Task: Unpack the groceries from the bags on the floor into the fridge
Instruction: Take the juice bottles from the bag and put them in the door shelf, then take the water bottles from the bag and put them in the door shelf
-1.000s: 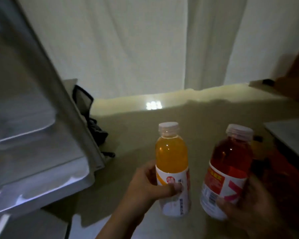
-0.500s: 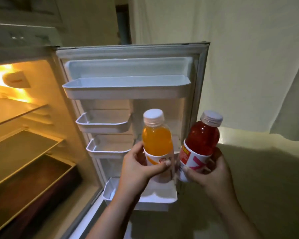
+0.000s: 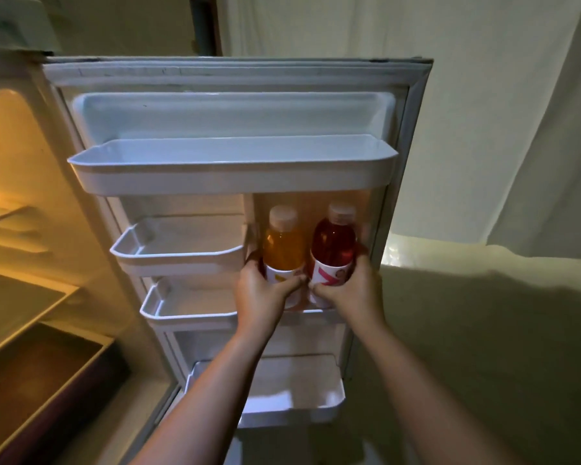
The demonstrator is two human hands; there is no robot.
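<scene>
My left hand [image 3: 260, 292] gripping the orange bottle [image 3: 283, 250], my right hand [image 3: 353, 290] gripping the red bottle [image 3: 333, 248], side by side at the open fridge door [image 3: 235, 78]

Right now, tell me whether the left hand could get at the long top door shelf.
Probably yes, but not freely: the left hand grips the orange bottle. The top door shelf sits open just above, with nothing between.
</scene>
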